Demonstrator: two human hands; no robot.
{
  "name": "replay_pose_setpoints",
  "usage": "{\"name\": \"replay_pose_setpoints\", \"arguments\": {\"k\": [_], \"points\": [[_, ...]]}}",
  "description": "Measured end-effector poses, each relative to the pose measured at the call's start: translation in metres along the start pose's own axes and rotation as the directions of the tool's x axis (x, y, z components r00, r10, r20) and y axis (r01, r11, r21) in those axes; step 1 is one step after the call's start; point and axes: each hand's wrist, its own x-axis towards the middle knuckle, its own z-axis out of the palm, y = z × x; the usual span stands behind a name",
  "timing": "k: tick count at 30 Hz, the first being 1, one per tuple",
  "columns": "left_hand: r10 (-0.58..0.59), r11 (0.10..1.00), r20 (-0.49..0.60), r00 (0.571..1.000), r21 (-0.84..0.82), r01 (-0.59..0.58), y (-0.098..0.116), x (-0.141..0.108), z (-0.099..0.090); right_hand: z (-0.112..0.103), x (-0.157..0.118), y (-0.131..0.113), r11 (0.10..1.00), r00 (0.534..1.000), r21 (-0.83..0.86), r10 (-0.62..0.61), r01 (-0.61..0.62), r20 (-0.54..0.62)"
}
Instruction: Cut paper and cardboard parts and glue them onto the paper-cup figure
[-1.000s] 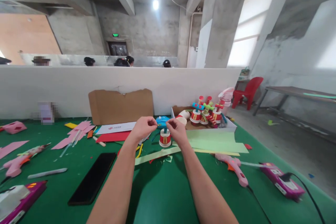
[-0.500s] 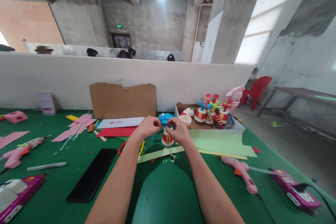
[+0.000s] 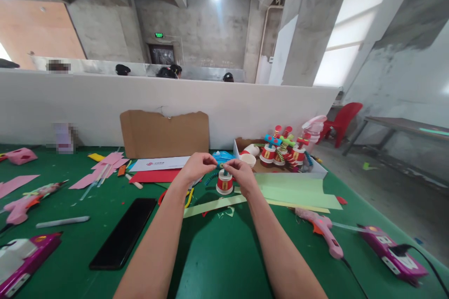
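An upturned red and white paper cup [image 3: 224, 183] stands on the green table between my hands, with a small dark green piece on top and a dark coiled strip [image 3: 211, 179] at its left side. My left hand [image 3: 200, 167] is at the upper left of the cup, thumb and fingertips pressed together; whatever they pinch is too small to make out. My right hand [image 3: 241, 174] touches the small piece on top of the cup with its fingertips. Below the cup lies a pale green paper strip [image 3: 213, 206].
A box [image 3: 291, 175] of finished cup figures stands at the back right. Pink glue guns [image 3: 324, 231] lie at both sides. A black phone [image 3: 123, 233], scissors [image 3: 189, 197], red paper [image 3: 154, 176] and an upright cardboard sheet [image 3: 164, 134] are to the left.
My fingertips have moved slightly apart and away from the cup's top, where the small piece now shows more clearly. The cup stays in about the same place.
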Motion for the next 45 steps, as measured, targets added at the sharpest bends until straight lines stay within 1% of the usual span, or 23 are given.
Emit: {"name": "replay_pose_setpoints", "arguments": {"k": [2,5,11,14,16,18,20,22,24,27,29,31,32,34,36,38,40,45], "points": [[-0.008,0.999,-0.001,1.000,-0.041,0.008,0.003,-0.001,0.001,0.000,-0.001,-0.001,0.997,0.999,0.058,0.041,-0.041,0.000],[-0.023,0.997,-0.020,1.000,-0.072,0.021,0.008,-0.002,0.004,0.000,-0.002,-0.002,0.994,0.999,0.100,0.052,-0.051,-0.006],[0.005,1.000,-0.056,0.998,-0.017,-0.006,0.011,-0.002,0.007,0.002,-0.002,-0.001,0.992,0.999,0.115,0.046,-0.044,-0.013],[0.003,1.000,-0.074,0.997,0.013,-0.002,0.011,-0.001,0.007,0.001,-0.002,-0.003,0.995,0.999,0.093,0.042,-0.041,-0.011],[0.001,1.000,-0.093,0.996,0.018,0.001,0.010,-0.001,0.006,-0.002,0.000,-0.004,0.997,0.998,0.074,0.018,-0.013,-0.061],[-0.004,1.000,-0.096,0.995,0.014,0.006,0.010,-0.001,0.005,-0.008,0.003,-0.004,0.997,0.983,0.062,-0.027,0.039,-0.182],[-0.013,1.000,-0.092,0.996,0.015,0.015,0.009,-0.002,0.003,-0.015,0.006,-0.001,0.995,0.946,0.046,-0.065,0.084,-0.318],[-0.018,0.999,-0.097,0.995,0.027,0.020,0.009,-0.002,0.001,-0.022,0.010,0.004,0.996,0.911,0.023,-0.072,0.089,-0.405],[-0.008,0.999,-0.097,0.995,0.039,0.012,0.008,-0.003,-0.001,-0.027,0.012,0.011,0.999,0.898,-0.012,-0.037,0.035,-0.439],[0.006,0.998,-0.079,0.997,0.056,-0.002,0.008,-0.003,-0.002,-0.029,0.013,0.018,0.995,0.890,-0.081,0.014,-0.058,-0.455],[0.002,0.998,-0.078,0.997,0.069,0.004,0.008,-0.003,-0.003,-0.028,0.013,0.019,0.994,0.884,-0.083,0.027,-0.074,-0.466],[-0.011,0.997,-0.087,0.996,0.076,0.018,0.009,-0.003,-0.004,-0.027,0.011,0.016,0.998,0.878,-0.015,0.045,-0.060,-0.477],[-0.019,0.997,-0.092,0.996,0.078,0.026,0.010,-0.004,-0.004,-0.027,0.010,0.014,0.998,0.879,0.045,0.061,-0.046,-0.472],[-0.028,0.996,-0.102,0.994,0.078,0.036,0.011,-0.004,-0.006,-0.027,0.006,0.008,0.980,0.899,0.198,0.109,-0.026,-0.425],[-0.026,0.996,-0.111,0.993,0.080,0.035,0.011,-0.004,-0.007,-0.029,0.000,0.002,0.936,0.928,0.350,0.166,-0.041,-0.334],[-0.019,0.997,-0.111,0.994,0.075,0.028,0.009,-0.004,-0.008,-0.029,-0.009,-0.003,0.889,0.946,0.452,0.207,-0.074,-0.251],[-0.007,0.998,-0.105,0.994,0.066,0.014,0.007,-0.003,-0.008,-0.029,-0.019,-0.005,0.862,0.954,0.501,0.216,-0.085,-0.210],[0.021,0.997,-0.102,0.995,0.072,-0.014,0.006,-0.003,-0.007,-0.024,-0.045,-0.007,0.839,0.976,0.537,0.182,-0.089,-0.122]]}}
